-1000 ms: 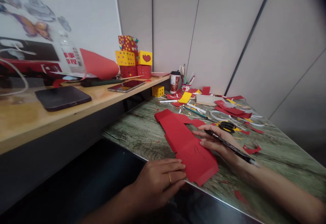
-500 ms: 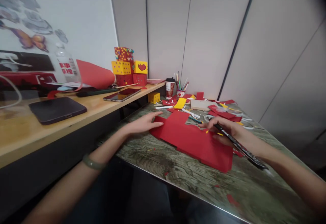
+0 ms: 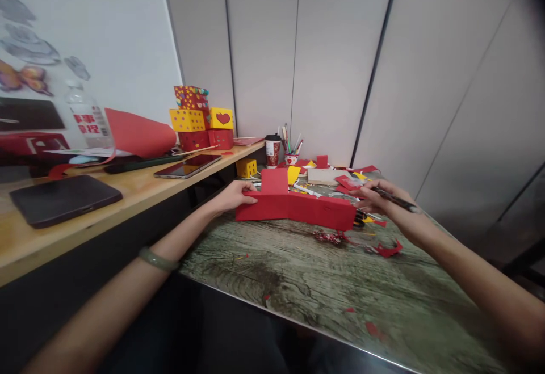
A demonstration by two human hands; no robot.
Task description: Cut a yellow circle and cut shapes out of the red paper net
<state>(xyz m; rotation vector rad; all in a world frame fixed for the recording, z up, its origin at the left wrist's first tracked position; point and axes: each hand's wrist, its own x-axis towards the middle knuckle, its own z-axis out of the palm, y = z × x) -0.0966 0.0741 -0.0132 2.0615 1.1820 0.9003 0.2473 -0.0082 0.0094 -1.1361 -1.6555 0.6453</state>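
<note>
A red folded card strip (image 3: 293,206) with a square flap standing up near its left part is tilted up above the wood-grain table. My left hand (image 3: 236,197) pinches its left end, thumb in front. At the strip's right end my right hand (image 3: 385,199) has a black pen (image 3: 395,199) gripped in it, the pen pointing out to the right. Whether those fingers also touch the card cannot be made out. Under the right end lie a speckled red-white bit (image 3: 330,237) and a torn red scrap (image 3: 388,248).
Paper scraps, a beige block (image 3: 327,176), a lidded paper cup (image 3: 272,150) and a pen holder (image 3: 291,159) stand behind. On the wooden shelf at left are a dark phone (image 3: 66,198), a tablet (image 3: 187,167), stacked decorated boxes (image 3: 191,118) and a bottle (image 3: 83,113).
The red card has gone from lying nearly flat to tilted up, its long side facing me, and has shifted away. The right hand moved back off its surface toward the right end. The view turned slightly right.
</note>
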